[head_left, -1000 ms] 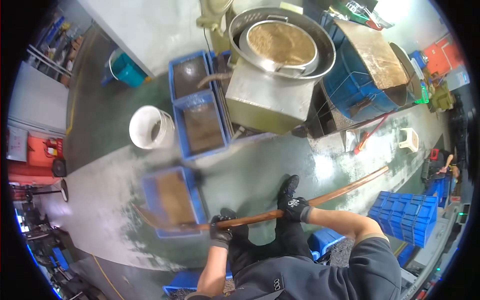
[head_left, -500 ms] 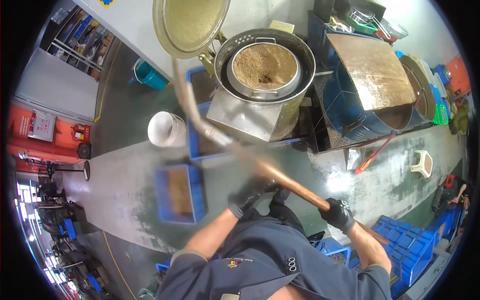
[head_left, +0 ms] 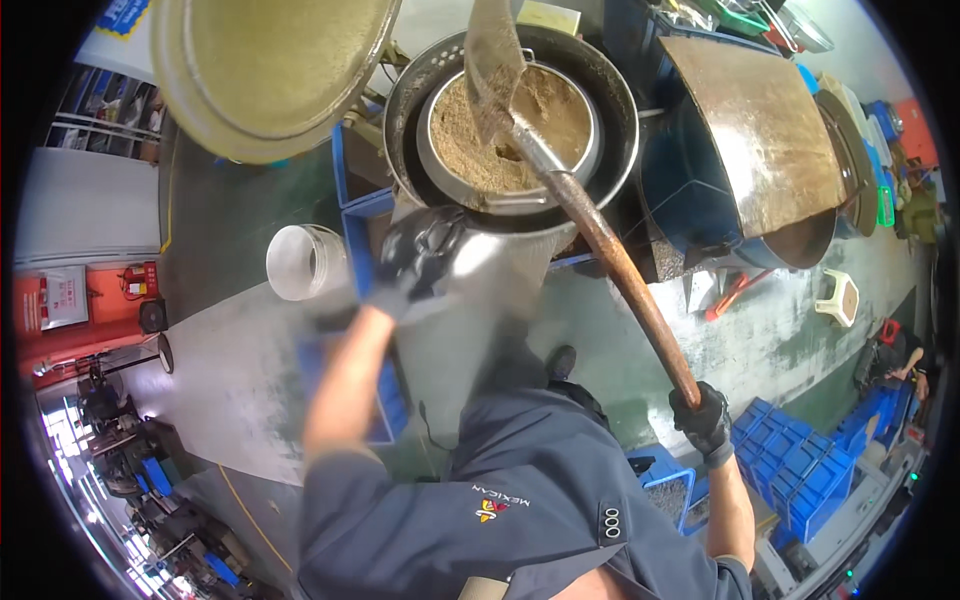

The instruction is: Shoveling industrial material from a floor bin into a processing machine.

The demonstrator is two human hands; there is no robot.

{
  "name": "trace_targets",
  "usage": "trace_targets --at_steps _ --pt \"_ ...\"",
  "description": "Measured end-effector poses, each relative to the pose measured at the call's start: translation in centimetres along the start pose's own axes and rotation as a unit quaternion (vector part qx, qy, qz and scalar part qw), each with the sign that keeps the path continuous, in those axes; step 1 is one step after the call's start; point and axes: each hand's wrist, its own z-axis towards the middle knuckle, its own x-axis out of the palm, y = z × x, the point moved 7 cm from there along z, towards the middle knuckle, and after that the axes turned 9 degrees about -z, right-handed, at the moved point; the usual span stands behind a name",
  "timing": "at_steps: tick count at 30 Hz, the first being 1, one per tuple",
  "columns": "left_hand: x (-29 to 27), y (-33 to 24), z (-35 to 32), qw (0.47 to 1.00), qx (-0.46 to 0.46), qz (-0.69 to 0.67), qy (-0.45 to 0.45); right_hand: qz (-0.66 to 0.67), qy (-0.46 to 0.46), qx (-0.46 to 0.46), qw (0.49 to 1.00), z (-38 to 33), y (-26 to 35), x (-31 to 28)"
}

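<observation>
Head view: shovel (head_left: 607, 250), blade (head_left: 492, 85) over pan (head_left: 460, 193) of brown granules (head_left: 455, 140); right hand (head_left: 703, 420) clenched round its shaft (head_left: 640, 300); left hand (head_left: 425, 250) blurred, off it, fingers unclear to us. Step, we judge: shovelling; next move calls for steady tilt.

This looks like an industrial workshop or small factory: a worn green and pale grey floor (head_left: 230, 390) crossed by a thin yellow line (head_left: 250, 515), a large round steel tub (head_left: 402, 120) holding tan granular material (head_left: 458, 150), ribbed blue plastic crates (head_left: 795, 465), and dark machinery (head_left: 110, 425) along the left edge.
</observation>
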Motion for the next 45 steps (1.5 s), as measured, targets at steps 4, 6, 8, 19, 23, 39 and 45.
trace_targets --at_steps 4,6,8,19,23,39,45 --pt "9.1 11.4 5.0 0.924 -0.034 -0.122 0.362 0.028 -0.041 0.045 0.998 3.2 2.7 -0.2" --pt "12.5 10.8 5.9 0.833 0.031 0.115 0.540 0.040 -0.033 0.098 0.994 4.0 3.8 -0.2" --pt "14.4 13.9 7.0 0.828 -0.060 0.110 0.547 0.107 -0.022 0.122 0.986 4.8 4.5 -0.2" --pt "8.8 10.1 15.2 0.931 0.109 -0.058 0.343 0.060 -0.052 0.116 0.990 6.5 5.6 -0.1" --pt "11.6 11.2 11.7 0.876 -0.057 -0.148 0.455 -0.021 -0.065 0.125 0.990 6.0 2.4 -0.3" --pt "12.1 13.2 12.7 0.894 -0.149 -0.073 0.416 0.023 -0.067 0.108 0.992 6.1 3.8 0.0" --pt "8.6 14.2 16.4 0.938 -0.226 -0.062 0.256 0.046 -0.070 0.154 0.984 4.9 3.4 -0.2"
